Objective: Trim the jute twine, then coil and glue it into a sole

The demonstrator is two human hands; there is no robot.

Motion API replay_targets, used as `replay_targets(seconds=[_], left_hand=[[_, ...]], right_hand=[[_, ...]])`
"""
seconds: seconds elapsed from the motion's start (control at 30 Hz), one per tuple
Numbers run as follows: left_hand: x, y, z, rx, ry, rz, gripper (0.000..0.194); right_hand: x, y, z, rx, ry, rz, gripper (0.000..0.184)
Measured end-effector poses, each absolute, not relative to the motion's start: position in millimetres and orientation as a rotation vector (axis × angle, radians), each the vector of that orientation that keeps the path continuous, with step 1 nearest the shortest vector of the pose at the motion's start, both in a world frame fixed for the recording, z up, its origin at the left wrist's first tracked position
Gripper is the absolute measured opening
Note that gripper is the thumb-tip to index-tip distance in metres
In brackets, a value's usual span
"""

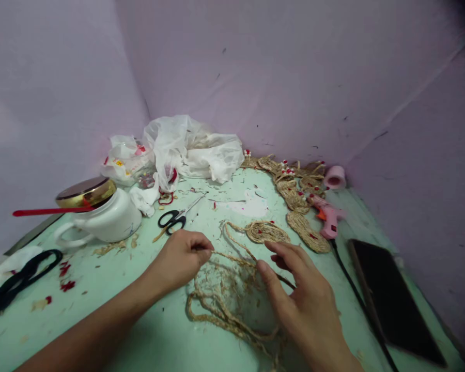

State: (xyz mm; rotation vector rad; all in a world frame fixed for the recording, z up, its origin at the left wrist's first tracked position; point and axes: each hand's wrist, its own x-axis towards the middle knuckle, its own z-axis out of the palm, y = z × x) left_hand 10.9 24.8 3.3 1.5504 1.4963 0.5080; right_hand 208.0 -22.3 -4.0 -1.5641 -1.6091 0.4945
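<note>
My left hand (pixel 180 258) is closed in a pinch on a strand of jute rope (pixel 220 302) that lies in loose loops on the green table (pixel 108 305). My right hand (pixel 300 299) hovers over the same tangle with its fingers spread and half curled; a thin dark strand runs under its fingers. The rope leads up to a flat coiled jute oval (pixel 265 231) just beyond both hands.
Black scissors (pixel 173 219) lie past my left hand. A white mug (pixel 106 219) with a gold lid and a red stick stands at left. Finished jute coils (pixel 294 194), a pink glue gun (pixel 327 216), a pink roll (pixel 335 177), a dark phone (pixel 393 299) and plastic bags (pixel 186 150) surround the space.
</note>
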Motion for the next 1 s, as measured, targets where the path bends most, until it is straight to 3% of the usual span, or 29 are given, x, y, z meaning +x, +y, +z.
replay_targets(seconds=[0.1, 0.3, 0.43, 0.57, 0.7, 0.87, 1.0], left_hand=[[15, 17, 10, 1.787, 1.42, 0.361, 0.016], [21, 14, 14, 2.051, 1.288, 0.228, 0.018], [24, 16, 16, 2.036, 1.214, 0.232, 0.018], [22, 13, 15, 2.033, 1.317, 0.215, 0.025], [17, 16, 10, 1.978, 1.442, 0.198, 0.017], [20, 48, 20, 1.654, 1.491, 0.614, 0.008], [42, 85, 23, 2.152, 1.43, 0.852, 0.015]], right_hand=[[198, -24, -1, -1.506, -1.981, 0.24, 0.023], [187, -26, -4, -1.605, -2.231, 0.142, 0.019], [190, -28, -8, -1.461, -2.032, 0.619, 0.021], [198, -22, -11, -1.582, -1.423, 1.201, 0.02], [206, -14, -10, -1.53, -1.019, 1.375, 0.023], [206, -11, -12, -1.411, -0.876, 1.559, 0.03], [202, -11, -16, -1.374, -0.819, 1.628, 0.032]])
